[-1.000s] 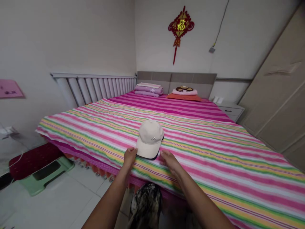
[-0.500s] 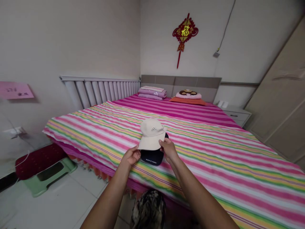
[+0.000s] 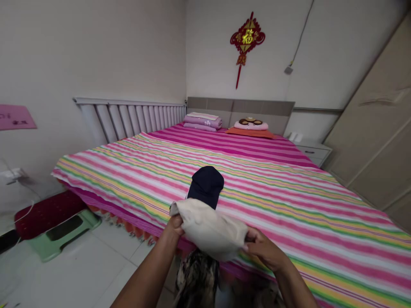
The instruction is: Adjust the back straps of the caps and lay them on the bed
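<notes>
Both my hands hold a cream-white cap (image 3: 210,229) in the air over the near edge of the bed. My left hand (image 3: 175,225) grips its left side, fingers closed on the fabric. My right hand (image 3: 261,249) grips its right side. The cap is tilted toward me and slightly blurred. Just beyond it a dark navy cap (image 3: 206,186) lies on the striped bedspread (image 3: 289,205), untouched by either hand.
Folded purple bedding (image 3: 202,121) and a pink pillow (image 3: 250,125) lie by the headboard. A white nightstand (image 3: 313,150) and a beige wardrobe (image 3: 375,141) stand on the right. A green stool (image 3: 62,233) with a red cushion sits on the floor at left.
The white cap lay on top of the navy cap; I took its brim in both hands, lifted it off and pulled it toward me, uncovering the navy cap.
</notes>
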The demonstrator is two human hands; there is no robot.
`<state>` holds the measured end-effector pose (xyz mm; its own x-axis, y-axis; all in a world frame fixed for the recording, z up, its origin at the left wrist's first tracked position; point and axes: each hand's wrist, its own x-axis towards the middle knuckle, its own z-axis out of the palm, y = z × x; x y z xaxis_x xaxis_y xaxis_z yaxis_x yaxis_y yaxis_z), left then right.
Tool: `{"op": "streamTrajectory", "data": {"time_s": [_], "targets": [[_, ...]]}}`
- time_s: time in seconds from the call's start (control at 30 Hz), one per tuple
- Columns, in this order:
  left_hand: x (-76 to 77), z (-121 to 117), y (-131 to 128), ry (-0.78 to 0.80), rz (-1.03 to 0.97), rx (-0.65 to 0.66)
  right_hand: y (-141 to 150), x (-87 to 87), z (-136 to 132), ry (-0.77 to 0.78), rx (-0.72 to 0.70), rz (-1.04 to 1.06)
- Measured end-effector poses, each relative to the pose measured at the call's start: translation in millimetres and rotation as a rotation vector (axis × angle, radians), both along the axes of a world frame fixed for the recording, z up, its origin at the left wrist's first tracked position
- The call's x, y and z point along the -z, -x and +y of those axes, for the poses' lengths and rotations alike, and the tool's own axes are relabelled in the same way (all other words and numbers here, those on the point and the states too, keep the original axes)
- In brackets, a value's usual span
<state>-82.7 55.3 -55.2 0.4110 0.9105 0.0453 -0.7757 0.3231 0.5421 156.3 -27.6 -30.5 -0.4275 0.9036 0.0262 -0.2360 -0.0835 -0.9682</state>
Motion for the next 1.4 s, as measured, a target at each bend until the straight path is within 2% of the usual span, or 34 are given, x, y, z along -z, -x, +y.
{"op": "streamTrajectory", "data": {"time_s": [0.07, 0.17, 0.23, 0.37, 0.47, 0.53, 0.7, 0.83, 1.03, 1.2, 1.4], "targets": [[-1.7, -10.9, -13.0, -0.041, 0.037, 0.044, -4.3, -0.5, -11.0, 0.053, -0.082, 0.103], [-7.2, -22.9, -26.0, -0.082, 0.100, 0.106, -2.8, 0.3, -21.3, 0.160, -0.045, 0.204], [-10.7, -26.8, -28.3, -0.101, 0.136, 0.137, -0.1, 2.5, -25.0, 0.207, 0.059, 0.257], [-15.5, -28.3, -25.5, -0.164, 0.138, 0.182, -2.8, 5.4, -30.2, 0.190, 0.328, 0.387], [-19.7, -27.5, -28.0, -0.175, 0.123, 0.154, -11.1, 5.2, -37.0, 0.176, 0.424, 0.441], [-23.3, -27.1, -32.6, -0.183, 0.171, 0.145, -17.0, 4.8, -43.8, 0.185, 0.420, 0.443], [-31.2, -31.7, -43.9, -0.202, 0.283, 0.216, -29.6, 3.4, -61.7, 0.197, 0.270, 0.393], [-36.2, -39.6, -51.2, -0.181, 0.372, 0.250, -34.3, -2.4, -71.6, 0.123, 0.268, 0.285], [-42.8, -44.7, -57.7, -0.258, 0.475, 0.315, -29.9, -8.8, -80.1, 0.045, 0.205, 0.278], [-43.3, -46.8, -60.9, -0.317, 0.553, 0.375, -20.7, -7.3, -81.8, 0.062, 0.271, 0.304], [-39.6, -50.6, -66.2, -0.262, 0.483, 0.419, -16.0, -6.8, -80.7, 0.086, 0.344, 0.321]]}}
